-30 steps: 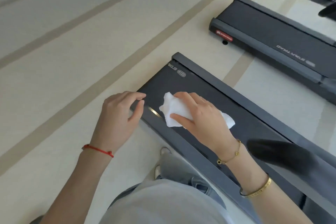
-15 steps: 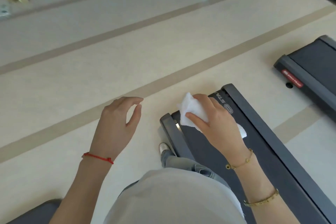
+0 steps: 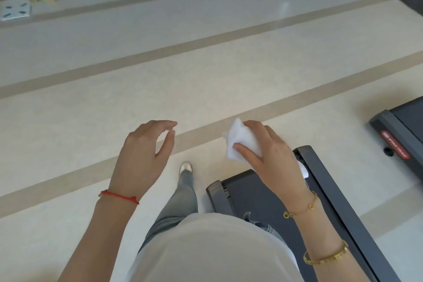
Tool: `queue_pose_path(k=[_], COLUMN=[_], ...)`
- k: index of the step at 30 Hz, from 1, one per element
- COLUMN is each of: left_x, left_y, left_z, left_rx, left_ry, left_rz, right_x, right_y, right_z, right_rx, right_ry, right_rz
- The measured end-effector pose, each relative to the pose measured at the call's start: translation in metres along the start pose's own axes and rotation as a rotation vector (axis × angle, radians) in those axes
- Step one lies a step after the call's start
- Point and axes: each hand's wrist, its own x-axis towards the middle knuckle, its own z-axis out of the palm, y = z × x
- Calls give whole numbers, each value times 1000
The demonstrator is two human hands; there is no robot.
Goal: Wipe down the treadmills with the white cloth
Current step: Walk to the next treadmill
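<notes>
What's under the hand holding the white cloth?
Under the right hand and its white cloth you can see pale floor and the end of the dark treadmill. The hand and arm cover part of the treadmill's belt, so that bit stays hidden.

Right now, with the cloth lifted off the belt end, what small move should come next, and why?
Probably carry the white cloth in the right hand toward the second treadmill at the right edge. The cloth is held clear above the near treadmill, the left hand is open and empty over the floor, and a foot is out ahead on it.
</notes>
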Motion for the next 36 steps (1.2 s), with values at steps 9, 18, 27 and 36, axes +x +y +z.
queue_pose_path(k=[9,18,27,36], left_x=[204,382,496,574], left_y=[-30,-15,35,163], left_z=[26,65,139,267], left_rx=[-21,-36,-62,-110], left_ry=[-115,-326,-542,-686], left_rz=[166,405,597,825], right_x=[152,259,304,323], right_y=[30,51,102,211], right_z=[20,16,-7,-72], right_rx=[37,50,56,35], right_ry=[130,279,405,556], right_rz=[163,416,691,916])
